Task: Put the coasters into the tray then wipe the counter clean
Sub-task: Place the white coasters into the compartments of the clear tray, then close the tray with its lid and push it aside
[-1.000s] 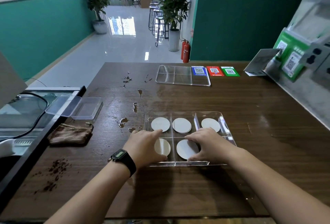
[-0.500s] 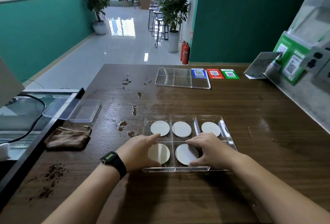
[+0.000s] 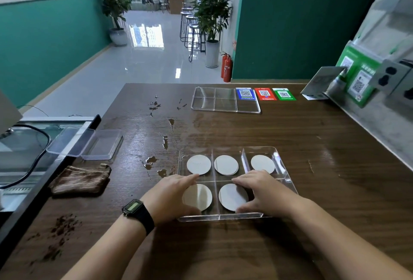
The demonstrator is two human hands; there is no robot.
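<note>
A clear divided tray lies on the dark wooden counter in front of me. Its far compartments hold three round white coasters, each lying flat. My left hand, with a black watch on the wrist, spans the near-left coaster, fingers at its far edge and thumb at its near edge. My right hand grips the near-right coaster the same way. A brown cloth lies crumpled on the counter to the left.
Brown liquid spills dot the counter left of the tray and further back. Dark grounds are scattered near the front left. A second clear tray and QR cards sit at the far edge. A clear lidded box overhangs the left edge.
Both hands stay on the two near coasters. The left hand has drawn back a little, so more of the near-left coaster shows. The view has shifted slightly.
</note>
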